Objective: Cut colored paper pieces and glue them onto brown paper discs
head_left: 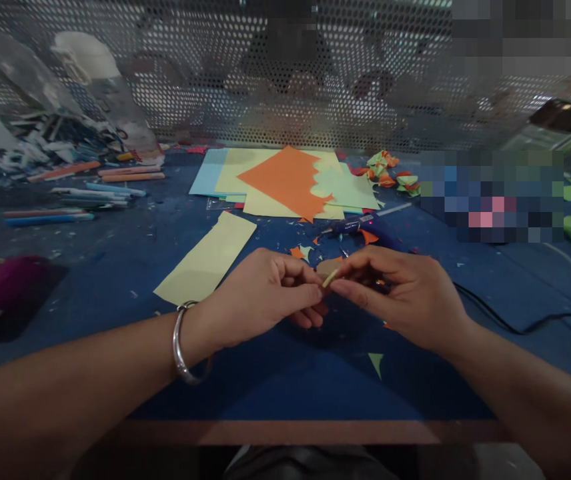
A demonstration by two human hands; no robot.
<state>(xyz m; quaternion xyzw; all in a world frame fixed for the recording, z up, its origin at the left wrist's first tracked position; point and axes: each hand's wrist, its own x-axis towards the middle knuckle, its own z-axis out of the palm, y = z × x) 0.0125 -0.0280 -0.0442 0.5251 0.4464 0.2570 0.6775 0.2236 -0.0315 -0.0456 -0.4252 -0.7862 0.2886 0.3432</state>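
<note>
Two bare hands meet above the middle of a dark blue work table (285, 387). The left hand (260, 293), with a plain silver metal bangle (181, 343) on its wrist, is curled closed, thumb and forefinger pinching one end of a small pale yellow paper slip (329, 277). The right hand (395, 293) grips the other end the same way, so the slip is held off the table between the fingertips. Whether a second, tan piece sits behind it is too dim to tell.

The work looks like fine creasing or rolling. It would likely go best with both pinches kept close to the fold line, light pressure, and wrists steady, since so small a slip could tear or skew.

A long pale yellow paper strip (208, 257) lies just beyond the left hand. A large orange paper sheet (285, 180) tops a stack farther back. A thin black cable (505, 323) trails off to the right, and a small green paper scrap (375, 362) lies near the right wrist.
</note>
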